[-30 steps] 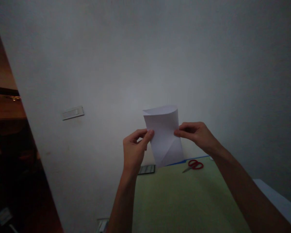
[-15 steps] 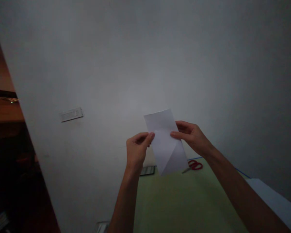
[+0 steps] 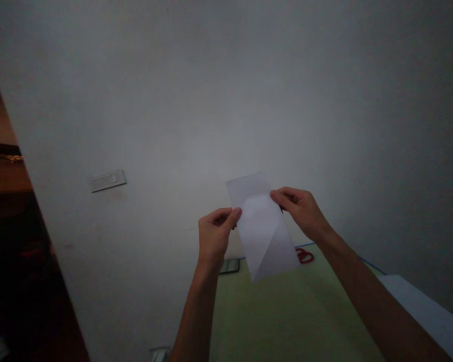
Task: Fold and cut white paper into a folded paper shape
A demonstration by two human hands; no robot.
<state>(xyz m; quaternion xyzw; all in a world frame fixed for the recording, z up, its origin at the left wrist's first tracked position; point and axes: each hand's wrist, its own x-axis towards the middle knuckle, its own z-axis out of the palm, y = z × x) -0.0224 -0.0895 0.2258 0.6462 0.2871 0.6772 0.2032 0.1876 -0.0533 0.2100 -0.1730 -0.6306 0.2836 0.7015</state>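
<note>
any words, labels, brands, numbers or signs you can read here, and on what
No readable text.
Folded white paper: none visible on the facing side.
Wall plate: any marks too blurred to read.
Dark-edged flat object: too small and dim to tell.

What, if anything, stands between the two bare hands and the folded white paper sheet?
Nothing visible does: the left hand pinches the folded white paper sheet at its left edge, and the right hand at its right edge. The red-handled scissors lie beyond it, not in between.
</note>
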